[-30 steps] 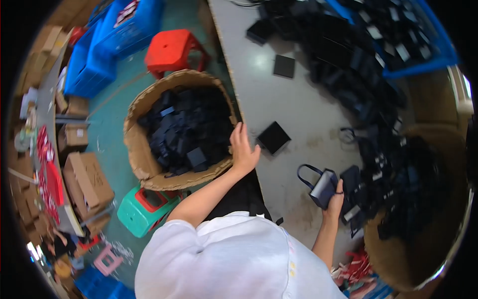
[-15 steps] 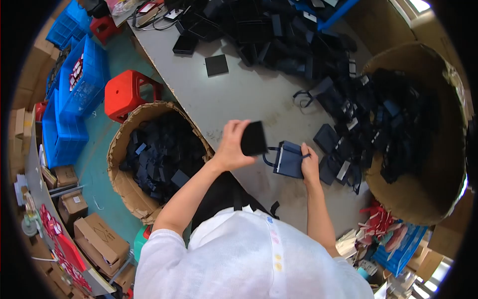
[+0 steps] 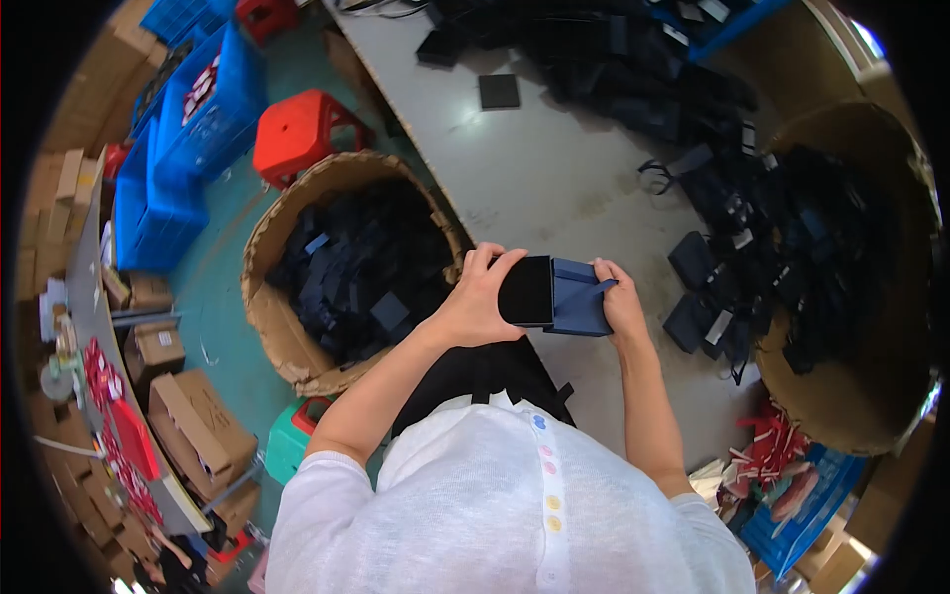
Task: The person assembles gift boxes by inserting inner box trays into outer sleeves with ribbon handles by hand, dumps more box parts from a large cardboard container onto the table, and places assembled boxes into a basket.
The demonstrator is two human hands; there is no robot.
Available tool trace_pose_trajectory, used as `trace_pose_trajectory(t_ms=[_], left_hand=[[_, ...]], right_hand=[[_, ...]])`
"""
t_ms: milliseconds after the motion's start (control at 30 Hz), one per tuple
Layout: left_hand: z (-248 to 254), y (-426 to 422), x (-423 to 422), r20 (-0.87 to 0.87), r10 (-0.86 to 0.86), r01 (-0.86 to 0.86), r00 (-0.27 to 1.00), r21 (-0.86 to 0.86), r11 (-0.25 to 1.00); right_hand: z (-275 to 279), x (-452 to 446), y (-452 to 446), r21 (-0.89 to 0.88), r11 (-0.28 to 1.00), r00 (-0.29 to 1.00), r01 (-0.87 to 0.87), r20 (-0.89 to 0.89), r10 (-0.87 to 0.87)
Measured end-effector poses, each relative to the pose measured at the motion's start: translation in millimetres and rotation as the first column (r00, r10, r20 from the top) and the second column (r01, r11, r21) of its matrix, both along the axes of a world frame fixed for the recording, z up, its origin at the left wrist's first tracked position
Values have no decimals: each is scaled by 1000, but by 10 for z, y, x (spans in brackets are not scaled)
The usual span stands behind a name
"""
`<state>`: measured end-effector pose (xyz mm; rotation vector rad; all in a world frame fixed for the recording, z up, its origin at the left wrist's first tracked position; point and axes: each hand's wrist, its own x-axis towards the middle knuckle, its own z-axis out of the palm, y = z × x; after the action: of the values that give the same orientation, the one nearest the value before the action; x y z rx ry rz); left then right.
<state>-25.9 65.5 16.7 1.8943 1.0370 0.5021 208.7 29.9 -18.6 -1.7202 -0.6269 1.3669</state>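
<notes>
My left hand [image 3: 475, 305] is closed around a flat black box [image 3: 524, 291], thumb and fingers on its opposite edges. In my right hand [image 3: 621, 305] is a small navy paper bag [image 3: 580, 300] with a ribbon handle, gripped at its right end. The box's right edge meets the bag's left end in front of my body. Whether any of the box sits inside the bag, I cannot tell. To the right on the grey table [image 3: 584, 213] lie several more navy bags [image 3: 693, 259].
A round cardboard bin [image 3: 259, 297] full of dark boxes stands left of the table edge. Another bin [image 3: 851, 421] with navy bags tips toward the table at right. Dark boxes [image 3: 594, 74] heap at the back, near one flat black square [image 3: 500, 92]. A red stool [image 3: 294, 134] stands left.
My left hand has brought the black box right, up against the navy bag, closing the gap between them. The bag's handle no longer dangles toward the left. My view has shifted.
</notes>
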Motion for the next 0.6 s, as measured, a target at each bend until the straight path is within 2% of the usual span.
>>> trace_pose_trajectory(t_ms=[67,133,200,267,333,367,400,433,467,500,533,567,600], left_hand=[[-46,-143,-148,-34,26,-26,999,18,1000],[-86,-295,-268,-119,-11,19,993,66,998],[-146,-346,-410,-108,-1,4,994,32,999],[-267,-379,-550,185,50,-17,981,-177,984],[-563,-611,-398,424,319,-226,848,-256,940],[-529,-637,-450,393,465,-351,793,-330,876],[-684,-622,-524,437,576,-437,691,-383,814],[-847,-628,-681,427,627,-467,652,-426,775],[-958,-714,-863,407,681,-488,609,-484,726],[-1056,-771,-1102,328,711,-572,622,-430,699],[-1192,-844,-1336,319,753,-613,576,-442,655],[-1318,-885,-1597,258,824,-669,504,-487,561],[-1583,-940,-1861,226,885,-761,406,-453,465]], right_hand=[[43,-169,-10,-9,999,997,-48,-68,47],[-18,-325,-40,52,959,948,-278,174,265],[-53,-483,-57,39,963,959,-266,114,260],[-101,-741,-136,0,958,957,-286,51,285],[-169,-1136,-214,44,918,893,-393,255,370],[-217,-1312,-216,30,930,914,-367,196,355],[-257,-1485,-180,14,939,930,-344,140,339],[-283,-1656,-153,-26,914,903,-405,143,405],[-233,-1833,-125,-55,845,841,-533,74,535],[-245,-1974,-73,-15,733,733,-680,-16,680],[-308,-2130,66,56,602,596,-796,-96,797],[-558,-2223,182,-21,511,492,-859,-307,814],[-826,-2367,270,-42,485,477,-874,-273,836]])
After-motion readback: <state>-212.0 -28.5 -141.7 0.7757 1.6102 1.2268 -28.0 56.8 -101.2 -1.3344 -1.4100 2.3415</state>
